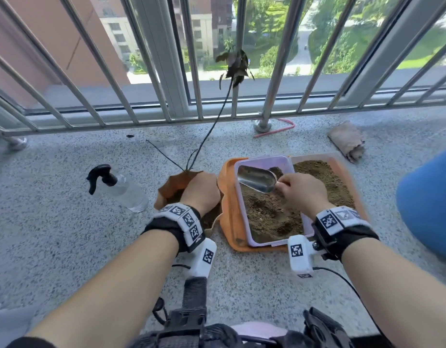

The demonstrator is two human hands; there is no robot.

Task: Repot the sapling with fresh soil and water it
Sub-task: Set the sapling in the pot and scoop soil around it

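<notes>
Nearest, the left hand (202,190) rests over the brown scalloped plastic pot (178,183); its fingers are hidden, so I cannot tell its grip, though it likely steadies the pot for filling. Just right, the right hand (301,192) is clenched on the handle of a shiny metal scoop (257,182), held above the brown soil (267,214) in the clear lidless plastic box (244,222) on an orange tray (228,217). Farther off, the thin dark-leaved sapling (235,65) rises from the pot toward the steel railing (277,71), while a clear spray bottle (121,188) lies on the speckled floor (66,197) for watering.
</notes>
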